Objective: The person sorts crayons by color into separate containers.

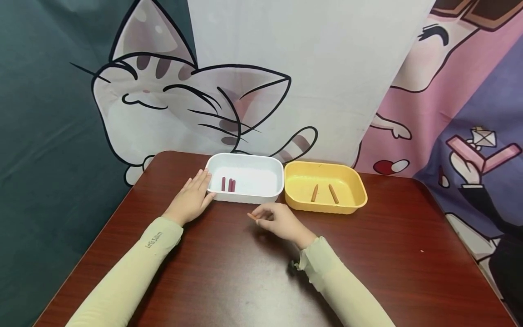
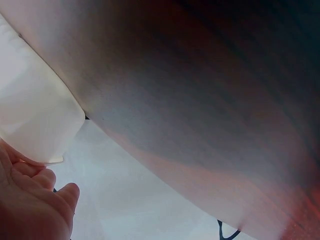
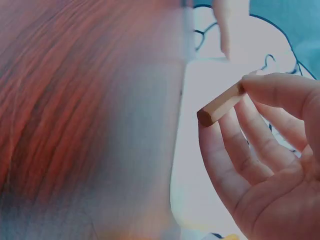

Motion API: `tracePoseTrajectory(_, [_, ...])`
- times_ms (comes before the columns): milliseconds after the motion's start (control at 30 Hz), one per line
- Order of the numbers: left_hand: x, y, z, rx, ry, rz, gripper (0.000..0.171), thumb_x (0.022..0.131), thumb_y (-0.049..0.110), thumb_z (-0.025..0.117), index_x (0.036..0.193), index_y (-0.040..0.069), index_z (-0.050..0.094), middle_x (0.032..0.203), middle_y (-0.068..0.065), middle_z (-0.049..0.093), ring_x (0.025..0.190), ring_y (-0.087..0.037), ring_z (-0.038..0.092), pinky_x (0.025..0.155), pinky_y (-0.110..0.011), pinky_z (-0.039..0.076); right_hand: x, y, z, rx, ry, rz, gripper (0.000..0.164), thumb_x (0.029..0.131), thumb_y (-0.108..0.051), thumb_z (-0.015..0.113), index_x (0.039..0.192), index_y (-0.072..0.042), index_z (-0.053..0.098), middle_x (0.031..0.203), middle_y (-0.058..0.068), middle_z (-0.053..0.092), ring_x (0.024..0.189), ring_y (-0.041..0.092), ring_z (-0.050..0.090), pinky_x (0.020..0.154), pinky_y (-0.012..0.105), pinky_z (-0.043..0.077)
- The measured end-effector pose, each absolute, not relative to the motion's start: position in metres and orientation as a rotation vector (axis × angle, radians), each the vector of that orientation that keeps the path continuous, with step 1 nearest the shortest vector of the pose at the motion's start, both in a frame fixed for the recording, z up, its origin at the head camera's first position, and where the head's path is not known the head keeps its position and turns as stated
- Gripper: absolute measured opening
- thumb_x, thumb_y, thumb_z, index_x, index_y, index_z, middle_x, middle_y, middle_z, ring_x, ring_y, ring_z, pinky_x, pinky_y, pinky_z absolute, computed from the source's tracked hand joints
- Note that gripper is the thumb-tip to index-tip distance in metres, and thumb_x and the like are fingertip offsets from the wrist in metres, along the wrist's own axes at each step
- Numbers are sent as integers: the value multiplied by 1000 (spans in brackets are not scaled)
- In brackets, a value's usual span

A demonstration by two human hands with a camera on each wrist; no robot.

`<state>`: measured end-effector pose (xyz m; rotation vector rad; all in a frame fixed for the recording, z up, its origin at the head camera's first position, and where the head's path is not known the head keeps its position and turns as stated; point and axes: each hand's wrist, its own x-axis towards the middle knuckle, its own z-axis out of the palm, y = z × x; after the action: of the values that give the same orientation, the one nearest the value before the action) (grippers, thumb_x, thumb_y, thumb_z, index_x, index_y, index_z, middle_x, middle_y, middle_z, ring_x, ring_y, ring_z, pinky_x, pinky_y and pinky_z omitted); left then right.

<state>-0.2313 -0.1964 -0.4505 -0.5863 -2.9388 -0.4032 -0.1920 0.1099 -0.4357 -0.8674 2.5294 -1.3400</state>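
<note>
My right hand pinches a short orange-brown stick between thumb and fingertips, over the table just in front of the white plastic tray. In the right wrist view the stick has flat faces and a blunt end. My left hand rests with straight fingers against the white tray's left end; the left wrist view shows its fingers at the tray's wall. Several dark purple sticks lie in the white tray's left part. To its right, the yellow tray holds two orange-brown sticks.
Both trays stand side by side near the far edge of the dark red-brown wooden table. Behind it hangs a cloth backdrop with a cartoon cat. A dark shape shows at the right edge, beside the table.
</note>
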Motion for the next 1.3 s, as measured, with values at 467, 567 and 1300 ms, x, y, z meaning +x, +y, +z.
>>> tracePoseTrajectory(467, [-233,-196,-452,-591,-2936,-406,67,107,33,47,155,-10,27,165,-23,21,154,-37,15,122,-57,19,-192,140,-418,-407,2005,-1968,34,94,-1,66,123,15,61,105,11,73,87,16,71,76,32,61])
tracePoseTrajectory(567, [-234,-197,-453,-589,-2932,-403,67,107,33,47,155,-9,28,165,-23,22,154,-37,16,121,-57,20,-195,148,-413,-374,1967,-2029,34,95,-1,64,125,16,58,104,11,72,87,19,72,76,32,61])
tracePoseTrajectory(1300, [-234,-198,-453,-586,-2942,-413,68,108,35,46,156,-9,27,165,-22,21,154,-36,14,122,-57,20,-240,202,-398,16,2014,-2252,13,100,-5,61,112,-2,62,96,2,68,80,14,69,77,29,61])
